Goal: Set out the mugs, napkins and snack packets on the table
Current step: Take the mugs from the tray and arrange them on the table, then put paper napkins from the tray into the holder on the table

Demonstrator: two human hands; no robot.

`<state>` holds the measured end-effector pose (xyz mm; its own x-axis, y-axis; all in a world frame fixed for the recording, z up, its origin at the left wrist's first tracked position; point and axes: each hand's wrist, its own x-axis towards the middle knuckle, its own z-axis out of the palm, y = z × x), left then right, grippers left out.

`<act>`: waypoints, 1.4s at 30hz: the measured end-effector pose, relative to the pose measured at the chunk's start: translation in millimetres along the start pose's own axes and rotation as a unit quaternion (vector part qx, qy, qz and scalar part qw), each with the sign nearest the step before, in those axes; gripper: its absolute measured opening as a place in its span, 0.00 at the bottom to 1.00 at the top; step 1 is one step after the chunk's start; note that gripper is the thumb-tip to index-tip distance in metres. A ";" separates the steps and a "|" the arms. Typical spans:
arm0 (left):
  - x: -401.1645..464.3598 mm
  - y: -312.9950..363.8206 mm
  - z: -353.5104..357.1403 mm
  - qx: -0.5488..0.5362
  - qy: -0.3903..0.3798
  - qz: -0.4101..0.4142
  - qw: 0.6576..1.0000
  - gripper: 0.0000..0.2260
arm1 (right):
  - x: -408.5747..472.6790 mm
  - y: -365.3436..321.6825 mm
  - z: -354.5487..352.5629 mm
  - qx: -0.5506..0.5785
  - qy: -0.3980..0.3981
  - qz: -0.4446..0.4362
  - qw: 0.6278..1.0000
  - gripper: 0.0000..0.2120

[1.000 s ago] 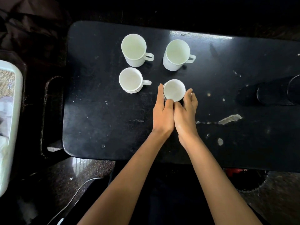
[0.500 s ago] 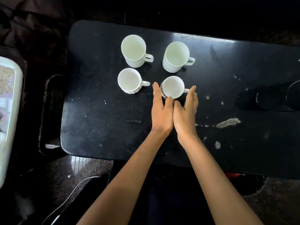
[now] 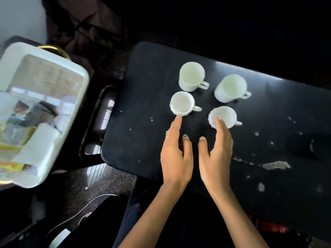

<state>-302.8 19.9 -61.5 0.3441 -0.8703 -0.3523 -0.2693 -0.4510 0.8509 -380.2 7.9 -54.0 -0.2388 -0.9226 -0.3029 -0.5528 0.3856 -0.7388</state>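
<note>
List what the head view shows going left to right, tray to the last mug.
White tray → near-left mug → far-left mug → near-right mug → far-right mug.

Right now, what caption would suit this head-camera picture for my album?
Four white mugs stand on a black table; open left hand and right hand near them.

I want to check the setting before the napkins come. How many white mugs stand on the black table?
4, all upright: far-left white mug, far-right white mug, near-left white mug, near-right white mug. The black table shows no others.
</note>
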 end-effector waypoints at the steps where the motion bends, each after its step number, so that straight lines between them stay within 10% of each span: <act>1: 3.0 -1.4 -10.4 0.000 0.015 0.000 1.000 0.23 | -2.1 -6.6 7.6 -0.004 -0.010 -0.017 1.000 0.27; 19: 33.2 -73.2 -236.8 -0.015 0.289 -0.011 0.957 0.24 | -79.6 -155.6 202.3 -0.058 -0.216 -0.220 0.950 0.24; 42: 42.7 -131.6 -289.6 0.132 0.155 -0.117 0.972 0.22 | -88.3 -180.0 293.9 -0.376 -0.152 -0.241 0.882 0.13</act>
<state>7.8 99.4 -75.7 0.6681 -0.6539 -0.3551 -0.3579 -0.7008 0.6171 -25.0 17.3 -71.2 0.3304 -0.8967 -0.2944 -0.9318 -0.2603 -0.2531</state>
